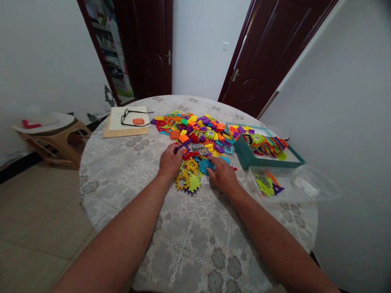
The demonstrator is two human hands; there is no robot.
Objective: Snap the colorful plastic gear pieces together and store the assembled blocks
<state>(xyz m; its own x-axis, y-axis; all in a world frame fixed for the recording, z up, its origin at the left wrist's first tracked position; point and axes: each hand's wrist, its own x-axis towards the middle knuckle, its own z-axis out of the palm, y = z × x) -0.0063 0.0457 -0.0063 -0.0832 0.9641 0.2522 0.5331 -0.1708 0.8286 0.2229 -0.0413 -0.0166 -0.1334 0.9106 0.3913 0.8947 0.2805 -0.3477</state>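
A heap of colourful plastic interlocking tiles (198, 134) lies on the round table (128, 175) with its lace-patterned cloth. A small joined cluster of yellow, green and blue tiles (192, 173) sits at the heap's near edge between my hands. My left hand (170, 160) rests palm down at the cluster's left side, fingers curled onto the tiles. My right hand (222, 176) lies on its right side, fingers bent against the blue and white pieces. What either hand grips is hidden under the fingers.
A teal box (248, 156) with more tiles stands right of the heap. A clear plastic tub (293, 185) with a few pieces sits near the right edge. Glasses (134, 114) lie on papers at the far left. A wooden stool (58, 138) stands left of the table.
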